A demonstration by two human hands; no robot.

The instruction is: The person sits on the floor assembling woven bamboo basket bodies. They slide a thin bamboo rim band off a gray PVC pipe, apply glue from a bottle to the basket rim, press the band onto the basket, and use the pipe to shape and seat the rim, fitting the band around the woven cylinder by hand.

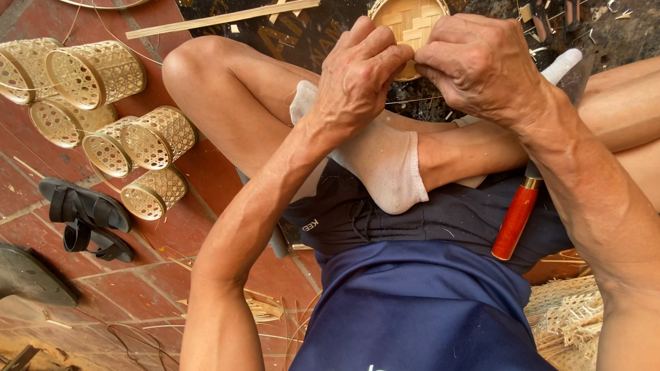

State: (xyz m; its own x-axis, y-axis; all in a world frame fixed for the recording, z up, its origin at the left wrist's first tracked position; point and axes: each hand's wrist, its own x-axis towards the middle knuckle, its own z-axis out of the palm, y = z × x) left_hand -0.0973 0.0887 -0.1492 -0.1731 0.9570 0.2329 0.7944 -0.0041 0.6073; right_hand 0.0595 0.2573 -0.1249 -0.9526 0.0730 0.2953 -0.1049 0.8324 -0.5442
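Both my hands hold a small round woven bamboo basket (410,20) above my crossed legs. My left hand (357,72) pinches its near rim from the left, fingers curled. From the right, my right hand (481,62) grips the same rim, and the two sets of fingertips almost meet. Only the basket's woven bottom and upper rim show; the rest is hidden behind my hands. A knife with a red wooden handle (517,220) rests on my lap under my right forearm, its blade mostly hidden.
Several finished open-weave bamboo baskets (103,103) lie on the red tile floor at left. A black sandal (86,213) lies beside them. A long bamboo strip (220,19) lies at the top. Woven bamboo scraps (567,316) sit at lower right.
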